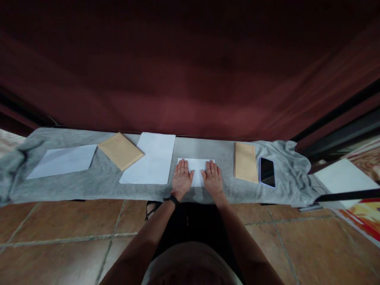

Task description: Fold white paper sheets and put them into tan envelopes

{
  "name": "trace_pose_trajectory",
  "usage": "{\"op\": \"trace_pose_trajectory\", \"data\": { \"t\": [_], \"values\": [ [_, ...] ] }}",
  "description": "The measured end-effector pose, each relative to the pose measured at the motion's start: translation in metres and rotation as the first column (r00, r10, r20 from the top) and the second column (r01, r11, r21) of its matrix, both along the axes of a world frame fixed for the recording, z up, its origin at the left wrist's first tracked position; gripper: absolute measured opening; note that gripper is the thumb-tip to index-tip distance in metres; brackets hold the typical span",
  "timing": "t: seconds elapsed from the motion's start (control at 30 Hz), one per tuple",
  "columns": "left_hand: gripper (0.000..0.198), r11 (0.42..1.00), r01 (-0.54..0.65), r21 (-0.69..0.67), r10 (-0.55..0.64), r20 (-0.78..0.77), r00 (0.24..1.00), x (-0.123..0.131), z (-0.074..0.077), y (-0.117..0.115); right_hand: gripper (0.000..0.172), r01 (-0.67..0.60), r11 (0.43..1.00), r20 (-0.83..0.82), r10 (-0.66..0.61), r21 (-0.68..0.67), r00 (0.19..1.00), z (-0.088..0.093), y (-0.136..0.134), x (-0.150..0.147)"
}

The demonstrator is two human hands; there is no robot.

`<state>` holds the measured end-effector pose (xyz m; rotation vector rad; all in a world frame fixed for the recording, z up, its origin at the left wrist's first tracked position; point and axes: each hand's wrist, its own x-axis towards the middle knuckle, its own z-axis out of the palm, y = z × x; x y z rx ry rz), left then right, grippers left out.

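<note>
A small white sheet of paper (197, 176), possibly folded, lies on the grey cloth right in front of me. My left hand (182, 177) rests flat on its left part, fingers stretched forward and thumb pointing inward. On the right part my right hand (212, 177) lies flat in the same way. Between the two thumbs a strip of the paper shows; the palms hide its sides. Left of my hands is a stack of larger white paper (151, 162), with a brown envelope (120, 150) overlapping its left edge.
Another white sheet (63, 160) lies at the far left. To the right are brown envelopes (246, 162) in a pile and a phone (267, 172) with a dark screen. The grey cloth (204, 147) covers a narrow table against a dark red panel (190, 79).
</note>
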<state>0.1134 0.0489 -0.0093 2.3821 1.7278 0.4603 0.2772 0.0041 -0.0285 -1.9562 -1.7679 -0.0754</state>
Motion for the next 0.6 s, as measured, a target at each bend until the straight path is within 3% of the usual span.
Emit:
{"op": "trace_pose_trajectory", "data": {
  "t": [0.2, 0.37, 0.6],
  "values": [
    [0.067, 1.000, -0.016, 0.007, 0.016, 0.011, 1.000, -0.002, 0.001, -0.001, 0.058, 0.046, 0.998, -0.004, -0.046, 0.030, 0.999, -0.003, -0.008, 0.022],
    [0.067, 1.000, -0.007, 0.014, 0.007, 0.006, 1.000, -0.001, 0.002, -0.001, 0.056, 0.122, 0.992, -0.027, -0.123, -0.030, 0.992, 0.007, -0.007, 0.007],
    [0.060, 0.999, 0.040, 0.015, -0.040, -0.027, 0.999, -0.006, 0.004, -0.004, 0.050, -0.114, 0.991, -0.014, 0.113, -0.064, 0.993, 0.008, -0.021, -0.043]
  ]
}}
